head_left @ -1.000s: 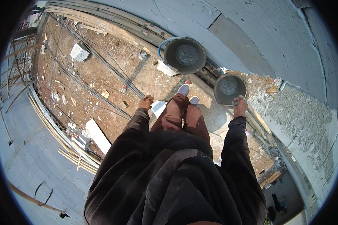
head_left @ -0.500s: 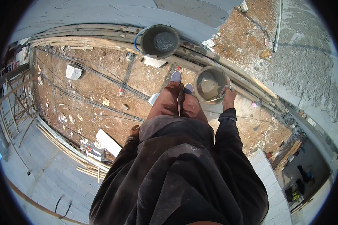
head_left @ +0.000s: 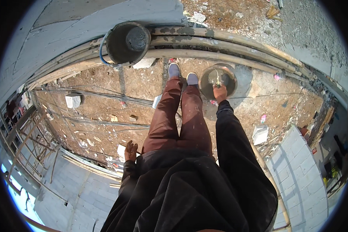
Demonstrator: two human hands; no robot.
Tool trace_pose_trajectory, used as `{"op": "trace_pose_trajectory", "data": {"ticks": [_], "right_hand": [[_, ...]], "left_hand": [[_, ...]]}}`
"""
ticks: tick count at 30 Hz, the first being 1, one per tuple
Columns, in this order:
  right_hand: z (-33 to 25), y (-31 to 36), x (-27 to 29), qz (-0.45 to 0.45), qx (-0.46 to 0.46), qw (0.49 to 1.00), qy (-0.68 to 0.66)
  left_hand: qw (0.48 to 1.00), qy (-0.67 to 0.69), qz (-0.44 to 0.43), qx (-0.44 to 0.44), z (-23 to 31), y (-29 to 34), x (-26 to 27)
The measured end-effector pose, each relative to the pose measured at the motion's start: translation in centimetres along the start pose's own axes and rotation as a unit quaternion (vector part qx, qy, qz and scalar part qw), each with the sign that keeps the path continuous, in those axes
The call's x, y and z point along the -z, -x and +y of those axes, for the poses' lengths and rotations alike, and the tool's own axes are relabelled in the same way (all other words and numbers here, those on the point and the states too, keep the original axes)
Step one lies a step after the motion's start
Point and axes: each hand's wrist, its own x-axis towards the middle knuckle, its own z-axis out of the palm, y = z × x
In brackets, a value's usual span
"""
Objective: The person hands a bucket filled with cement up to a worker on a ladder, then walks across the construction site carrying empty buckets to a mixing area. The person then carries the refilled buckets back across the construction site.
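You're on an outdoor building site: bamboo poles [head_left: 220,44], rubble-strewn dirt [head_left: 147,81], a grey block wall [head_left: 297,174], a mortar bucket [head_left: 208,83].

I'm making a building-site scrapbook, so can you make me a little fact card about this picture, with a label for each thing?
Right hand: closed at the right bucket, seemingly on its thin pale handle
Left hand: by the left thigh, nothing seen in it
Right bucket: dark, round, some grey stuff inside
Left bucket: dark, blue handle, grey stuff inside
Poles: long, wooden-looking, several side by side
Ground: brown dirt, scattered scraps
Clothes: reddish-brown trousers, greyish shoes
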Motion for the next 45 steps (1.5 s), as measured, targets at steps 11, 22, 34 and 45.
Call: {"op": "trace_pose_trajectory", "data": {"ticks": [11,22,34,45], "right_hand": [[-12.8,8.8,13.5,-0.107,0.147,0.976,-0.123],[-42.8,35.0,21.1,-0.177,0.727,0.662,0.044],[-46.7,13.4,0.9,-0.140,0.644,0.483,0.577],[-58.7,32.8,-5.8,-0.169,0.551,0.773,0.264]], "left_hand": [[0.906,0.412,0.034,-0.092,16.1,3.4,2.2],[0.422,0.864,-0.265,-0.068,27.3,9.8,11.3],[0.770,0.204,0.604,0.016,-3.6,11.0,36.3],[0.942,0.114,0.307,-0.070,-5.0,2.0,34.3]]}}
